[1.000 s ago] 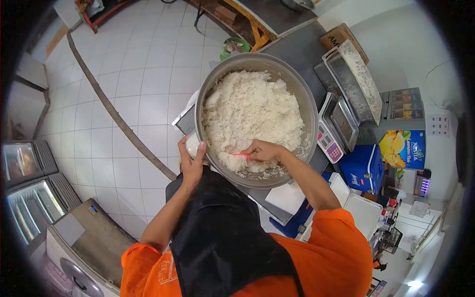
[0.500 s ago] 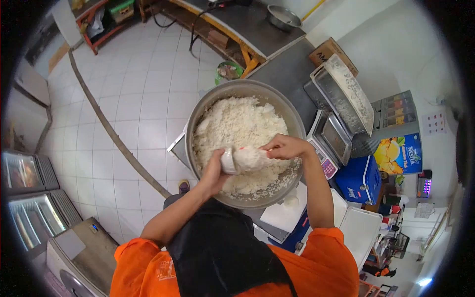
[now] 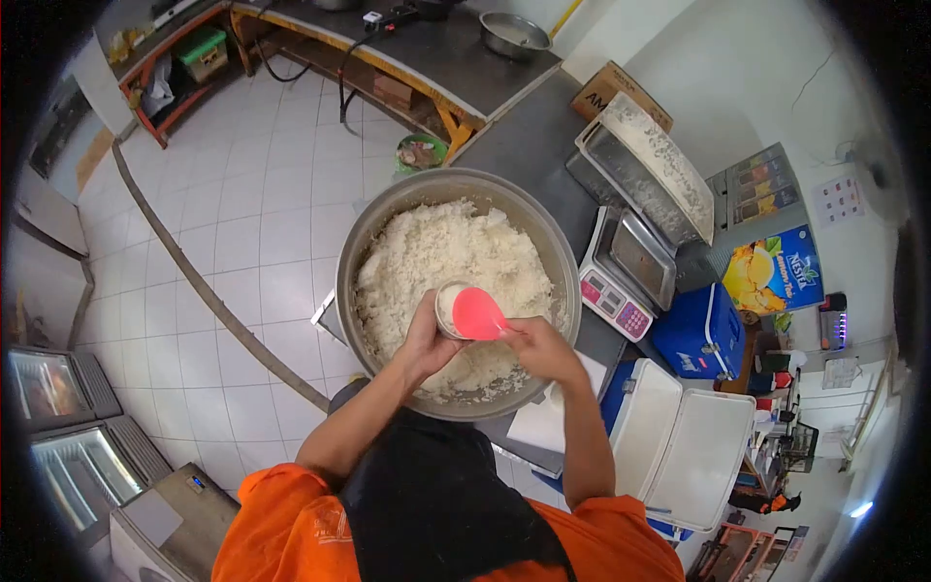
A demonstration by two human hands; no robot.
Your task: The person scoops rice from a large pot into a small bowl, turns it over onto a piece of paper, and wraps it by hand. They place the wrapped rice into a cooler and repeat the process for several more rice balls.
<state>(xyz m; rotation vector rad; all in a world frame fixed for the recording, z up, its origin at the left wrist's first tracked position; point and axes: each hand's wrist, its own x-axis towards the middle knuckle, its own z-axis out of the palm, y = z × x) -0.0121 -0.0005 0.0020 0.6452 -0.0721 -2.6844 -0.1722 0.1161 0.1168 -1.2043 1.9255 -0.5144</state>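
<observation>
A wide metal pot (image 3: 346, 262) of cooked white rice (image 3: 456, 238) stands in front of me. Over its near part, my left hand (image 3: 423, 341) is wrapped around a small white cup (image 3: 443, 302), its mouth turned up toward me and rice inside. My right hand (image 3: 545, 347) grips the handle of a pink rice paddle (image 3: 478, 312). The paddle's blade lies across the cup's mouth, smooth pink side up, and hides part of the opening. Rice under the blade cannot be made out.
Right of the pot are a digital scale (image 3: 621, 299), a rice-smeared metal pan (image 3: 650, 165) and a blue cooler (image 3: 700, 333). An open white-lined cooler lid (image 3: 700, 456) lies nearer me. A metal basin (image 3: 514, 37) sits on the far counter, and a green bin (image 3: 422, 152) stands behind the pot.
The rice-heaped paddle beside the cup has turned over, so its bare pink side now shows above the cup. The cup's mouth has tipped up toward me. My view has shifted slightly.
</observation>
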